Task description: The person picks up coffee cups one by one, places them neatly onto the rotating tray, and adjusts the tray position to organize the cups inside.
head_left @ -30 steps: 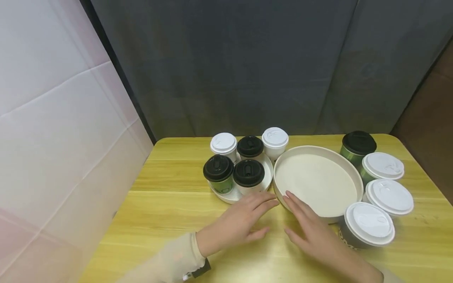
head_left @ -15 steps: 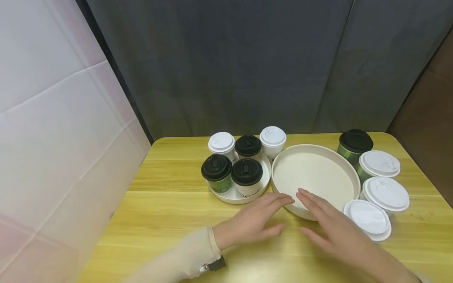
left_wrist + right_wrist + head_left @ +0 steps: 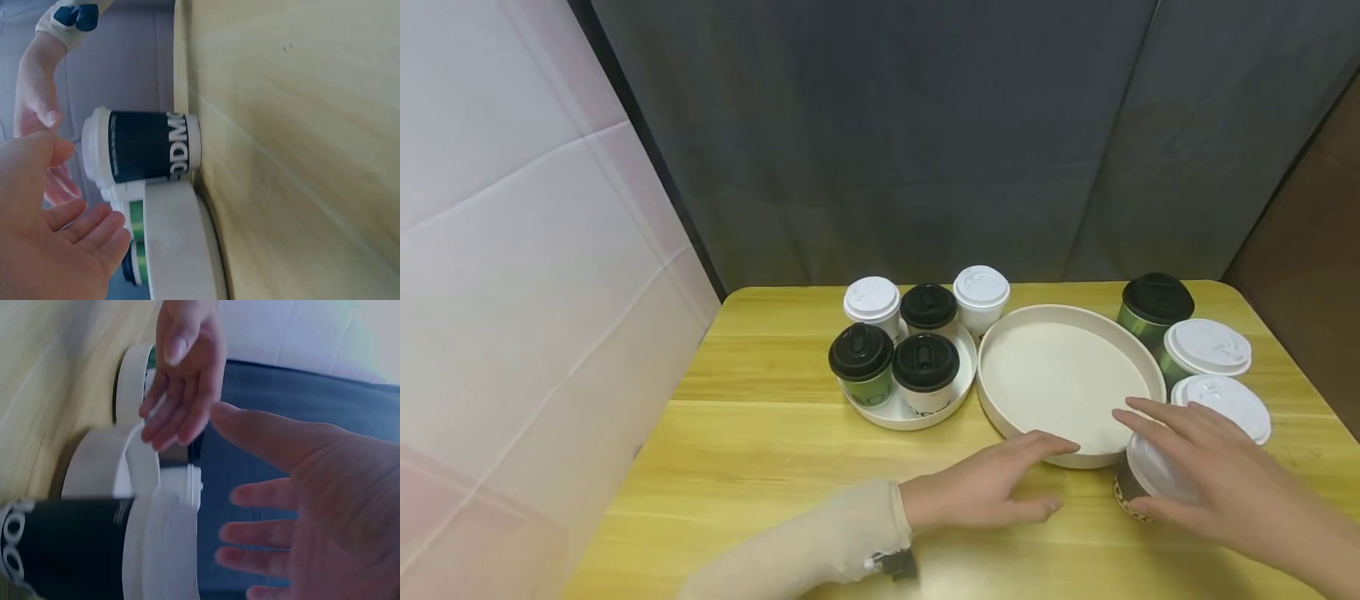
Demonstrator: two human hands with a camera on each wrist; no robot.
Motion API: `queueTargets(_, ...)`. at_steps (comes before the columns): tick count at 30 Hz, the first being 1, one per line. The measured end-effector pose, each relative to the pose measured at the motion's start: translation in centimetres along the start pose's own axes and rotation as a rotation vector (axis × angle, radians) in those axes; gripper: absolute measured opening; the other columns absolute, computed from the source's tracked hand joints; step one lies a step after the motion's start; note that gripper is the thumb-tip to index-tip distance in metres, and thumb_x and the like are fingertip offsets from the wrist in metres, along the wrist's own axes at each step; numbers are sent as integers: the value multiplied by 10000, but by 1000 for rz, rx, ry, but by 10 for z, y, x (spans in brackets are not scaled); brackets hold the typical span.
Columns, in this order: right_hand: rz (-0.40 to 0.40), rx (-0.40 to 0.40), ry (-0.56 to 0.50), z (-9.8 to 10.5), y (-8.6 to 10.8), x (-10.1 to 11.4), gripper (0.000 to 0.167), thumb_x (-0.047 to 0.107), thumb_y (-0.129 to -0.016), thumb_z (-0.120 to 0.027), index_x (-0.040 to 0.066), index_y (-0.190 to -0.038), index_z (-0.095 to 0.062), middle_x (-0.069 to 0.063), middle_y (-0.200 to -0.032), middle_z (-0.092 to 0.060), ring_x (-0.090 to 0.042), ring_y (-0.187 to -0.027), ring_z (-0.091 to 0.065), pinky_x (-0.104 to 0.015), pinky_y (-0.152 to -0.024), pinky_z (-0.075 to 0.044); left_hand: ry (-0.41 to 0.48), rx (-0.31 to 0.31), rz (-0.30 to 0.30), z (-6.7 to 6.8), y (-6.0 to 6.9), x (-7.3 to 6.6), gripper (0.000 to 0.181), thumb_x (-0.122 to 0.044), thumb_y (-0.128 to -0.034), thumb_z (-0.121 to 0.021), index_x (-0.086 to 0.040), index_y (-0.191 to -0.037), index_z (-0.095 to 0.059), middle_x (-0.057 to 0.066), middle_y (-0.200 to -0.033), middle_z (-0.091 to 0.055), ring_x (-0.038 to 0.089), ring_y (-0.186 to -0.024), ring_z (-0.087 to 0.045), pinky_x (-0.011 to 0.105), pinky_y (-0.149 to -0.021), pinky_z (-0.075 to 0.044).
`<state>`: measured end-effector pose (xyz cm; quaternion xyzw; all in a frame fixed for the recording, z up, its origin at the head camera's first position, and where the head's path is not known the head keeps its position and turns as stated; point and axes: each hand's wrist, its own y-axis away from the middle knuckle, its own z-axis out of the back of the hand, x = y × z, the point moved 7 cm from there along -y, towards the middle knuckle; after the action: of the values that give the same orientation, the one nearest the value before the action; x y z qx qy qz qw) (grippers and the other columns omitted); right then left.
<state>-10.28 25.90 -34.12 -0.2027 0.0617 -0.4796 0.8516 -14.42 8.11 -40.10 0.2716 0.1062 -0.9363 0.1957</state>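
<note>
My right hand (image 3: 1217, 479) hovers over the white lid of a dark paper coffee cup (image 3: 1131, 492) with pale lettering, its fingers spread and partly hiding the lid. In the right wrist view, that coffee cup (image 3: 69, 544) stands apart from the fingers. My left hand (image 3: 988, 483), fingers extended, is above the table just in front of a round cream tray (image 3: 1067, 375). Nothing is in either palm. The left wrist view shows the coffee cup (image 3: 140, 147) upright, close beside the tray's wall (image 3: 178, 244).
Along the tray's right side stand a white-lidded cup (image 3: 1228, 404), a green white-lidded cup (image 3: 1210, 346) and a green black-lidded cup (image 3: 1156, 304). Left of the tray, a smaller white plate (image 3: 906, 423) carries several lidded cups; another white-lidded cup (image 3: 981, 296) stands behind. A dark curtain (image 3: 887, 150) hangs behind.
Both hands have moved right. The right hand has gone from the tray's front edge to over the lettered coffee cup, and the hands are farther apart. Cups and tray have stayed put.
</note>
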Motion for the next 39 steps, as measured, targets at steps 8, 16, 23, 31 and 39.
queueTargets(8, 29, 52, 63, -8, 17, -24, 1043, 600, -417, -850, 226, -1345, -557, -97, -1338, -591, -301, -1130, -540, -117, -1195, 136, 54, 95, -5, -26, -15, -7, 717, -383, -995, -541, -191, -1586, -182, -46, -1611, -318, 34, -1467, -317, 157, -1195, -251)
queueTargets(16, 54, 80, 70, -12, 20, -29, 1012, 527, -388, -875, 238, -1308, -567, -84, -1283, -636, -306, -1072, -585, -63, -1159, 136, 67, 179, 45, -42, -23, -9, 764, -433, -982, -553, -200, -1591, -155, -51, -1619, -290, 24, -1458, -325, 152, -1185, -265)
queueTargets(23, 93, 34, 63, -10, 18, -28, 978, 416, -365, -907, 177, -1264, -607, -75, -1231, -662, -297, -1021, -590, -46, -1174, 75, 55, 183, 68, -43, -27, -10, 787, -453, -980, -552, -216, -1596, -124, -51, -1618, -298, 35, -1457, -339, 167, -1182, -276)
queueTargets(31, 61, 43, 60, -12, 21, -29, 976, 395, -392, -906, 195, -1297, -602, -50, -1257, -633, -265, -1073, -556, 27, -1101, -10, 66, 203, 74, -49, -29, -11, 786, -455, -981, -549, -206, -1596, -127, -55, -1619, -289, 31, -1464, -317, 158, -1184, -266)
queueTargets(39, 63, 33, 60, -11, 25, -30, 937, 460, -447, -899, 204, -1298, -601, -38, -1262, -626, -224, -1077, -532, 56, -1062, -49, 78, 213, 79, -51, -31, -11, 801, -459, -977, -552, -212, -1598, -110, -60, -1619, -282, 19, -1461, -311, 153, -1182, -267)
